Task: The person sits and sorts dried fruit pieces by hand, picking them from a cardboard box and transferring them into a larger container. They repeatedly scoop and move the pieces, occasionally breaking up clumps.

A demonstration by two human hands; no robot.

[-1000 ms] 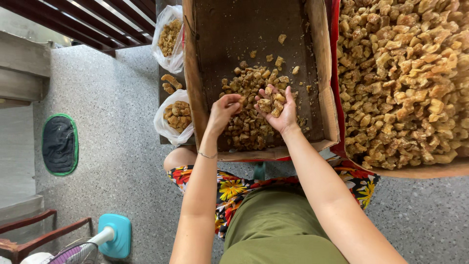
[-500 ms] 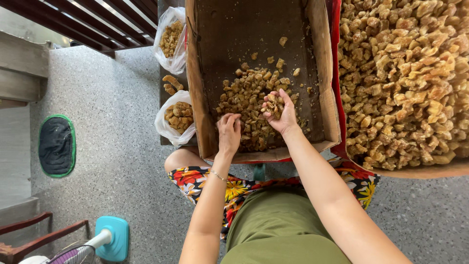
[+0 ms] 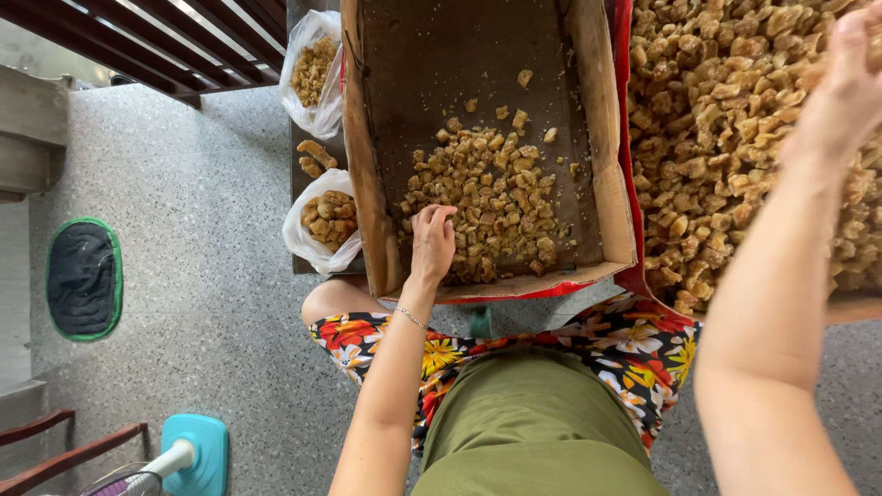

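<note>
My left hand (image 3: 432,241) rests on a heap of brown crusty chunks (image 3: 491,197) inside a shallow cardboard box (image 3: 441,55). Its fingers are curled down into the pieces at the near left of the heap. A thin bracelet sits on that wrist. My right hand (image 3: 850,87) is raised at the upper right over a much larger pile of similar golden-brown chunks (image 3: 726,119). That pile lies in a red-edged container (image 3: 623,138). The right hand's back faces me and the frame edge cuts it off, so its palm is hidden.
Two clear plastic bags of chunks (image 3: 312,69) (image 3: 326,220) sit left of the box, with loose pieces (image 3: 317,156) between them. On the speckled floor lie a dark green-edged mat (image 3: 83,278), a teal fan base (image 3: 197,455) and a wooden chair frame (image 3: 55,450).
My right hand has left the box with its handful and swung up and right over the large pile. My left hand slid nearer and lower on the box's heap.
</note>
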